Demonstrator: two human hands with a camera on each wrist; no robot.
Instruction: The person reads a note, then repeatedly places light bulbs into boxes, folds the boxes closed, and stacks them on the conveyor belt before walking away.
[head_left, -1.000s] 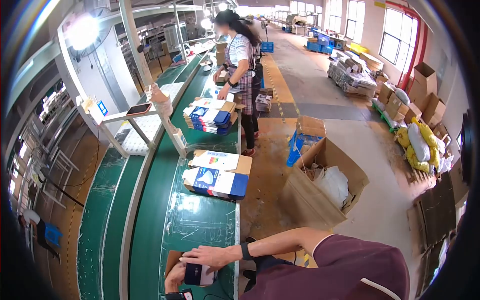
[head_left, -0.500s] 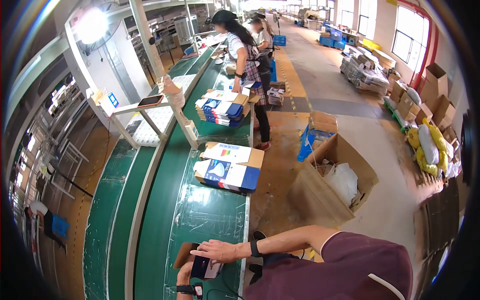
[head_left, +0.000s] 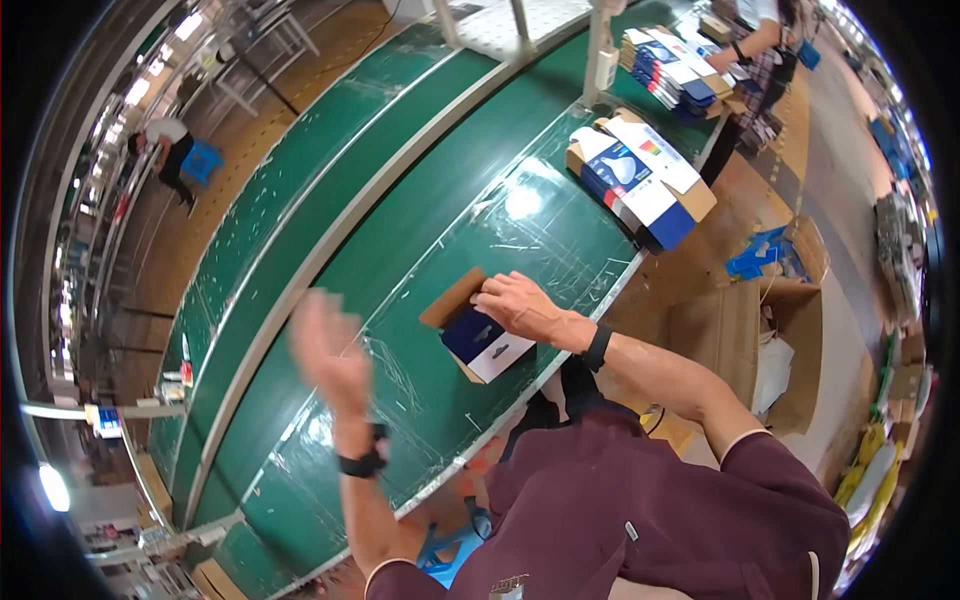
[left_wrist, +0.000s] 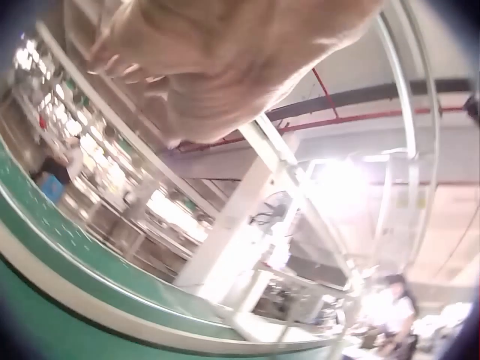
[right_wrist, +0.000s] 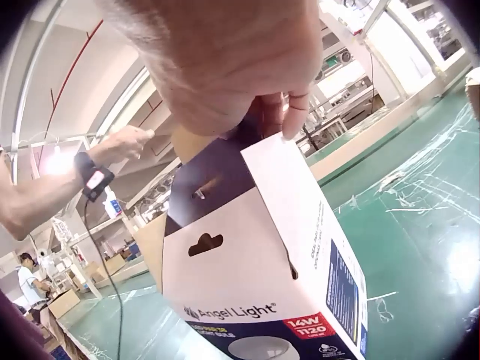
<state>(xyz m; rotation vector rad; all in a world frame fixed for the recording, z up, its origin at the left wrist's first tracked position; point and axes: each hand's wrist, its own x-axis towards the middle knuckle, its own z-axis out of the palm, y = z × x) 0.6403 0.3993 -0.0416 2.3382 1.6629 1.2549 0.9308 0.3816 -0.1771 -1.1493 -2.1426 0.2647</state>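
Note:
On the green work surface stands a light bulb box (head_left: 487, 345), blue and white with open brown flaps. "Angel Light" and "14W" are printed on its front in the right wrist view. My right hand (head_left: 522, 308) grips the box at its top edge, its fingers curled over beside a flap (right_wrist: 279, 169); the fingertips are partly hidden. Away from the box, my left hand (head_left: 333, 355) is raised over the belt, blurred and holding nothing. The left wrist view shows that hand (left_wrist: 217, 64) with loosely bent fingers.
Flattened printed cartons (head_left: 640, 180) lie farther along the surface, with another stack (head_left: 675, 70) beyond, near another person (head_left: 765, 45). A metal rail (head_left: 330, 235) runs along the belt. To the right on the floor stands a large cardboard box (head_left: 705, 335).
My left hand has let go of the box and swung out to the left. My right hand remains at the box top. The head view has turned toward the left and down.

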